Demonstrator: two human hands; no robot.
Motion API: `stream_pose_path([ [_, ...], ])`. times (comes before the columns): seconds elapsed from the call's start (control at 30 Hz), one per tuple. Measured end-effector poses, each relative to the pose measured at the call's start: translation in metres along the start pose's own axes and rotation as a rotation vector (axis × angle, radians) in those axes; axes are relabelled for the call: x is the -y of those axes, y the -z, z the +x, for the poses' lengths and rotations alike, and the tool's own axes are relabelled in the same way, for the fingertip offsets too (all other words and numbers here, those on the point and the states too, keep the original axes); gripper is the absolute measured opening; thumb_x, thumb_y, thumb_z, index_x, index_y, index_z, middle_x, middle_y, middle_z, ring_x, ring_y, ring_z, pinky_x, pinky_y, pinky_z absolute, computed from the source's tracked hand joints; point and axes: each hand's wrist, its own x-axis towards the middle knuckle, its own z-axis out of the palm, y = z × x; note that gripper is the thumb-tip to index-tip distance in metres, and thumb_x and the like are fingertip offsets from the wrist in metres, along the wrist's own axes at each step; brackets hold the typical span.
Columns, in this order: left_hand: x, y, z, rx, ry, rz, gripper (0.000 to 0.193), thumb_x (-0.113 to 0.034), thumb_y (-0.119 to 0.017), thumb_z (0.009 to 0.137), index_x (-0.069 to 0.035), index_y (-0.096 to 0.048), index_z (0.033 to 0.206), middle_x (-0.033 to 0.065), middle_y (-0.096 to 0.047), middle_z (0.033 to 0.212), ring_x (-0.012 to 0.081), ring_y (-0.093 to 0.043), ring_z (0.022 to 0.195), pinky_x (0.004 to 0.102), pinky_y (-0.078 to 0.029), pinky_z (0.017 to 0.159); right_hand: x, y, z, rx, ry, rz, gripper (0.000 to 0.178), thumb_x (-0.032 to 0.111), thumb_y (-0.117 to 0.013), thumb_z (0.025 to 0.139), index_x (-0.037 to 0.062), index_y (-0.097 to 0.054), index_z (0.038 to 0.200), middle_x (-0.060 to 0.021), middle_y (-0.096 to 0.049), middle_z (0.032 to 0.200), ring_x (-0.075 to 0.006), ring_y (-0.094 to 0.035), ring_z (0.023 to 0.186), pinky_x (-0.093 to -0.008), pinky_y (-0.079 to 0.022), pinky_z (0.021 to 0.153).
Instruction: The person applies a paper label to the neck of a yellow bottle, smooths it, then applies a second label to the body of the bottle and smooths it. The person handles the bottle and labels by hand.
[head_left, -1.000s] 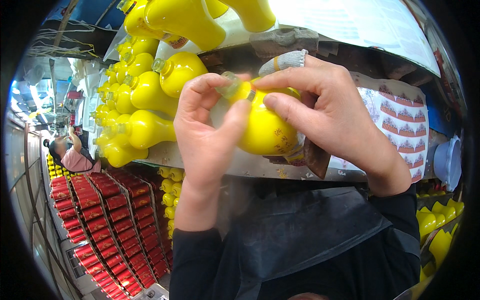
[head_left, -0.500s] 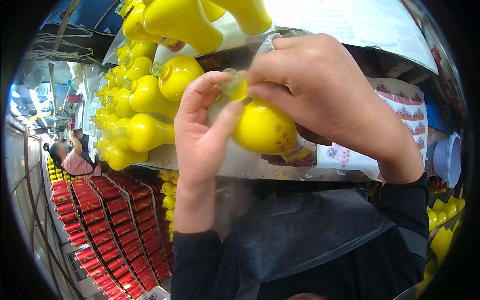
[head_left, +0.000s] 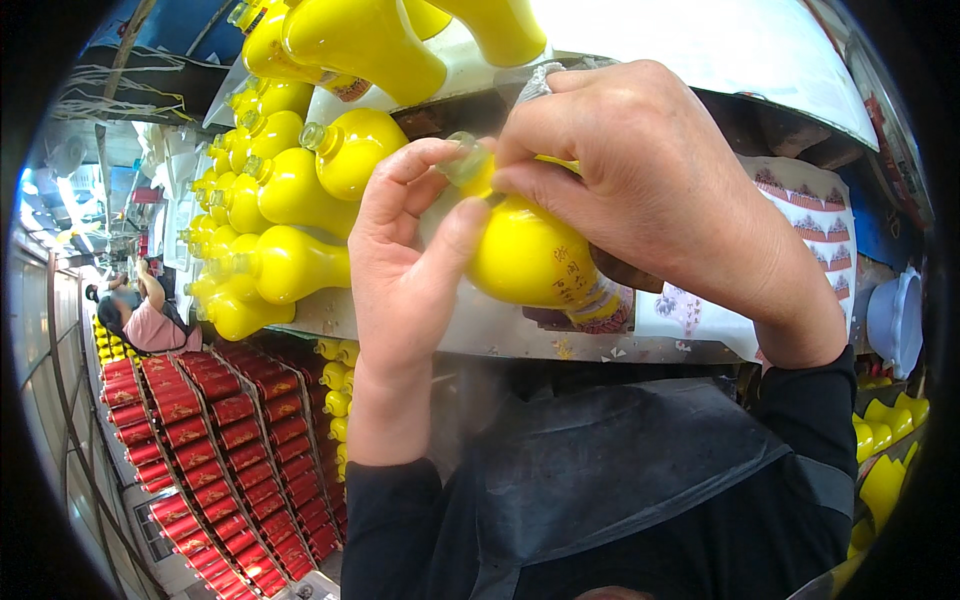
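A glossy yellow bottle (head_left: 528, 250) with a clear glass neck lies tilted between my hands, its neck to the upper left. Dark lettering runs along its body, and a patterned band circles its lower end. My left hand (head_left: 408, 235) grips the clear neck between thumb and fingers. Pinched against the bottle's shoulder are the thumb and fingers of my right hand (head_left: 620, 165); whatever small thing they may hold there is hidden. A whitish wrap shows on one right finger. Beside my right wrist lies a sheet of printed decals (head_left: 810, 225).
Many yellow bottles (head_left: 290, 190) crowd the bench to the left, with larger ones (head_left: 375, 50) at the top. Racked red cylinders (head_left: 215, 420) stand at lower left, near a person in pink (head_left: 150, 320). A pale blue basin (head_left: 893, 322) sits at the right.
Both hands stay almost in place. The bottle has turned slightly, and its lettering shows more fully. The distant person has shifted a little.
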Motion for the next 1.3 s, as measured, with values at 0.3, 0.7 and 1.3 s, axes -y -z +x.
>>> stream_pose_path([
  [0.3,-0.001,-0.001,-0.001,0.002,-0.003,0.006,0.040,0.005,-0.066,0.093,0.000,-0.057,0.131,0.0118,-0.065,0.131,0.0201,-0.060,0.125,0.0340,-0.045,0.109,0.001,0.000,-0.001,0.001,-0.016,0.030,0.009,0.011,-0.078,0.090,0.0033,-0.075,0.087,-0.0120,-0.069,0.074,-0.0233,-0.070,0.066,-0.0317,-0.055,0.061],
  [0.7,0.000,0.000,-0.001,-0.011,-0.005,0.006,0.040,0.005,-0.068,0.092,-0.001,-0.059,0.130,0.0094,-0.065,0.130,0.0197,-0.060,0.124,0.0342,-0.045,0.110,0.002,0.000,-0.002,0.013,-0.034,0.075,0.009,0.010,-0.078,0.090,0.0023,-0.074,0.087,-0.0123,-0.070,0.075,-0.0228,-0.071,0.069,-0.0308,-0.055,0.061],
  [1.3,-0.003,0.000,0.001,0.016,-0.024,0.016,0.038,0.006,-0.067,0.092,-0.001,-0.059,0.129,0.0113,-0.066,0.131,0.0193,-0.061,0.124,0.0336,-0.046,0.108,-0.007,0.004,0.004,0.183,-0.305,0.331,0.014,0.008,-0.074,0.084,-0.0037,-0.075,0.092,-0.0126,-0.073,0.083,-0.0177,-0.072,0.075,-0.0291,-0.059,0.071],
])
